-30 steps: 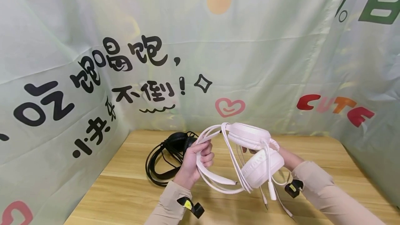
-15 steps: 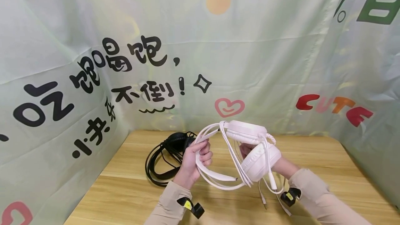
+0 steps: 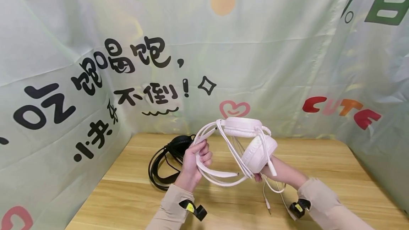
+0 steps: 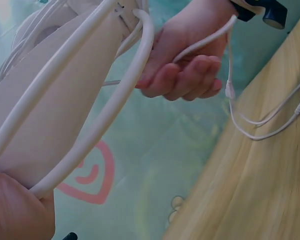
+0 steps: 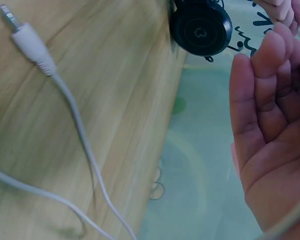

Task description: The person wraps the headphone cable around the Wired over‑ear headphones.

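My left hand (image 3: 193, 164) grips the headband of a white headset (image 3: 259, 153), holding it up over the table. The two ear cups point right, and a microphone boom (image 3: 271, 168) hangs beside the lower cup. Loops of white cable wrap around the headband. Below and partly behind the lower cup is my right hand (image 4: 190, 65), fingers curled, with the headset cable (image 4: 207, 41) running through its grasp in the left wrist view. Past this hand the cable splits and dangles. One plug (image 5: 27, 42) hangs over the wood in the right wrist view.
Black headphones (image 3: 179, 148) lie on the wooden table (image 3: 127, 198) behind my left hand, their headband and cable looped toward the left. A printed pale green cloth (image 3: 265, 66) encloses the back and sides of the table.
The white headset has shifted slightly left and up with my left hand. My right hand has come from behind the ear cups to below the lower one. The black headphones stay put.
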`<action>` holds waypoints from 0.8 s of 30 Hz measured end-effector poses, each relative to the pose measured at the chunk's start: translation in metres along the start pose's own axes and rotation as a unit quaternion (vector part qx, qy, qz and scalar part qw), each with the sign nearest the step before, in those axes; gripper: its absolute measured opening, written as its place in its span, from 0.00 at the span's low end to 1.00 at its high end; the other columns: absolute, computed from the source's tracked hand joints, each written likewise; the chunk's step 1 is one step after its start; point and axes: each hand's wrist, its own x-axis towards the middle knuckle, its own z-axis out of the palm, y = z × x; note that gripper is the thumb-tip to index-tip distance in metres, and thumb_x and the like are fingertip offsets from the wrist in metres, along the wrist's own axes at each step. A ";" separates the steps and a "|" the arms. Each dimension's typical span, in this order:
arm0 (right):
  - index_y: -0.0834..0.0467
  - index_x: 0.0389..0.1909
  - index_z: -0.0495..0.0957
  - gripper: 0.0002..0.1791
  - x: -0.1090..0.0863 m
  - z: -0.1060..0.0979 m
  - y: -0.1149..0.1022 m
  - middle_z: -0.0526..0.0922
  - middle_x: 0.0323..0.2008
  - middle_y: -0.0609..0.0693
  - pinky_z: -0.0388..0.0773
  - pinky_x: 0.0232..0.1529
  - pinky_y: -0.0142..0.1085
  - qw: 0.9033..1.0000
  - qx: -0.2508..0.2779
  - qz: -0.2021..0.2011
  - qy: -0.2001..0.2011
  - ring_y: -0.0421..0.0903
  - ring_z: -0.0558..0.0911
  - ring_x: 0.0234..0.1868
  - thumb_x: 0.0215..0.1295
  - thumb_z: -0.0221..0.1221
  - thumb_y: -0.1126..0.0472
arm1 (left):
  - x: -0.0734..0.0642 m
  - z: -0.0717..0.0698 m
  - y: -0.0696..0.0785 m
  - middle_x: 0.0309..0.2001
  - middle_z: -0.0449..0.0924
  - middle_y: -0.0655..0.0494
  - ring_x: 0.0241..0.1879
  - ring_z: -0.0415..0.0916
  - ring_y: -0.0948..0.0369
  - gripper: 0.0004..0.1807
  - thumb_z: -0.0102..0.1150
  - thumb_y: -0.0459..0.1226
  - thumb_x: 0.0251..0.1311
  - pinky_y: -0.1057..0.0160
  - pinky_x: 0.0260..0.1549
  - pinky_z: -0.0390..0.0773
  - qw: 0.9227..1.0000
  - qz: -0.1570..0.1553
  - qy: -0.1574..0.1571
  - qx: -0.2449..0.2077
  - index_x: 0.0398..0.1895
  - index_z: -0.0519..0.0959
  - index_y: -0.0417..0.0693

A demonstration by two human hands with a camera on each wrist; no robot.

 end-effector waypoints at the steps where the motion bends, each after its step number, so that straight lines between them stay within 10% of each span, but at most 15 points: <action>1: 0.68 0.30 0.77 0.17 0.000 0.002 -0.003 0.80 0.20 0.64 0.82 0.23 0.36 1.000 0.001 0.026 -0.002 0.48 0.82 0.19 0.80 0.45 0.77 | 0.000 0.000 0.001 0.23 0.51 0.61 0.15 0.53 0.71 0.13 0.36 0.33 0.82 0.73 0.15 0.51 1.000 0.003 0.007 0.001 0.35 0.65 0.55; 7: 0.63 0.26 0.77 0.22 -0.007 0.008 -0.011 0.81 0.17 0.59 0.78 0.18 0.37 0.992 -0.011 0.126 -0.009 0.37 0.79 0.17 0.85 0.49 0.63 | 0.001 -0.003 0.007 0.22 0.51 0.62 0.14 0.54 0.71 0.13 0.37 0.34 0.83 0.74 0.15 0.53 0.998 0.037 0.051 -0.008 0.35 0.66 0.52; 17: 0.62 0.25 0.74 0.24 -0.019 0.013 -0.018 0.75 0.12 0.59 0.76 0.12 0.41 0.990 -0.012 0.138 -0.015 0.29 0.73 0.13 0.87 0.49 0.59 | 0.004 -0.007 0.008 0.22 0.53 0.62 0.14 0.56 0.71 0.10 0.39 0.35 0.83 0.74 0.14 0.55 0.993 0.053 0.101 -0.006 0.37 0.65 0.51; 24: 0.58 0.22 0.73 0.25 -0.027 0.015 -0.020 0.70 0.09 0.46 0.67 0.10 0.25 0.990 -0.026 0.140 -0.014 0.26 0.68 0.11 0.87 0.49 0.58 | 0.004 -0.008 0.008 0.22 0.53 0.62 0.15 0.53 0.70 0.09 0.38 0.35 0.84 0.73 0.16 0.53 0.988 0.068 0.135 0.007 0.39 0.65 0.51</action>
